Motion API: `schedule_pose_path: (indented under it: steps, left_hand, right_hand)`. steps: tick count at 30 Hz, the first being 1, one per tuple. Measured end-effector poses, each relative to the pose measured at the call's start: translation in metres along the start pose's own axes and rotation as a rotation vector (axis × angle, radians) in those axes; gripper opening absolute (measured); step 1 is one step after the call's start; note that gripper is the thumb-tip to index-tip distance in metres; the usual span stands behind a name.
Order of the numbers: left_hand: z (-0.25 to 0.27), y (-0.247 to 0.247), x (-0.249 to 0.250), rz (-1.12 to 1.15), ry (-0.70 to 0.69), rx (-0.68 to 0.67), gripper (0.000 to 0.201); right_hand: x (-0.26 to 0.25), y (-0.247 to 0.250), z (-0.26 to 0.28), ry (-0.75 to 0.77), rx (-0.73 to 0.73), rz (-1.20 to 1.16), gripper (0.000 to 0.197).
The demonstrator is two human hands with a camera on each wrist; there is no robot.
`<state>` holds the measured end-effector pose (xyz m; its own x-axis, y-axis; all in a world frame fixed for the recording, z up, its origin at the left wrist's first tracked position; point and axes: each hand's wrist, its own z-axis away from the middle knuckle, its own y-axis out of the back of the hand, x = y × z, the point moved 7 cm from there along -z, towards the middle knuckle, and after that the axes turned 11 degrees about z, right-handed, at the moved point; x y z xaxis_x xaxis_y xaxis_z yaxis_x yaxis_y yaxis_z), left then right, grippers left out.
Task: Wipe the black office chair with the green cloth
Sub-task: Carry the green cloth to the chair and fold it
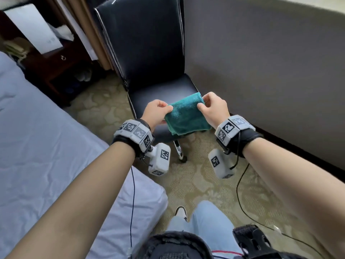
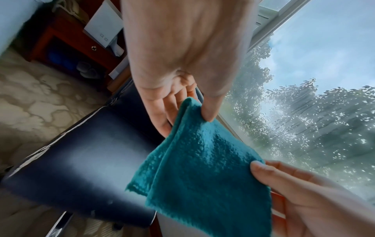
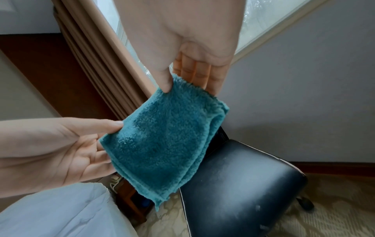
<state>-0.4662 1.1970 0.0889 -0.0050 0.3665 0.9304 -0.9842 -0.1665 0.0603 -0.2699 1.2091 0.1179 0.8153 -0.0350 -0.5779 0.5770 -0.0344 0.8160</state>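
A folded green cloth (image 1: 186, 114) hangs in the air above the front of the black office chair's seat (image 1: 164, 88). My left hand (image 1: 158, 112) pinches its left upper corner between thumb and fingers, and my right hand (image 1: 211, 107) pinches the right upper corner. The cloth (image 2: 201, 168) is doubled over, its lower edge hanging free. In the right wrist view the cloth (image 3: 162, 141) hangs in front of the chair seat (image 3: 243, 184). The chair's tall backrest (image 1: 143, 38) stands upright behind the seat. The cloth does not touch the chair.
A bed with pale blue sheets (image 1: 46, 146) lies to the left. A grey wall (image 1: 270, 62) stands close on the chair's right. A dark wooden nightstand (image 1: 56, 68) and brown curtain (image 3: 97, 64) stand behind. Patterned carpet (image 1: 205, 184) lies underfoot; the chair's chrome leg and castor (image 1: 180, 152) show below the seat.
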Motion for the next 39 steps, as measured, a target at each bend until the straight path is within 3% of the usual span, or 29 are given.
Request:
schedule_pose_path:
  steps: [12, 23, 30, 39]
  left_hand:
    - [-0.16, -0.025, 0.068, 0.0, -0.049, 0.105, 0.017]
    - [-0.244, -0.025, 0.092, -0.02, -0.024, 0.107, 0.015]
    - [-0.327, 0.015, 0.083, -0.06, -0.017, 0.045, 0.015]
    - [-0.441, 0.071, 0.025, -0.169, 0.004, -0.145, 0.013]
  right_hand:
    - [-0.004, -0.015, -0.188, 0.038, -0.012, -0.115, 0.008]
    - [-0.013, -0.04, -0.275, 0.019, -0.034, -0.155, 0.009]
    - [-0.038, -0.102, -0.323, -0.012, -0.002, -0.159, 0.004]
    - [-0.051, -0.22, -0.355, -0.19, 0.131, -0.18, 0.008]
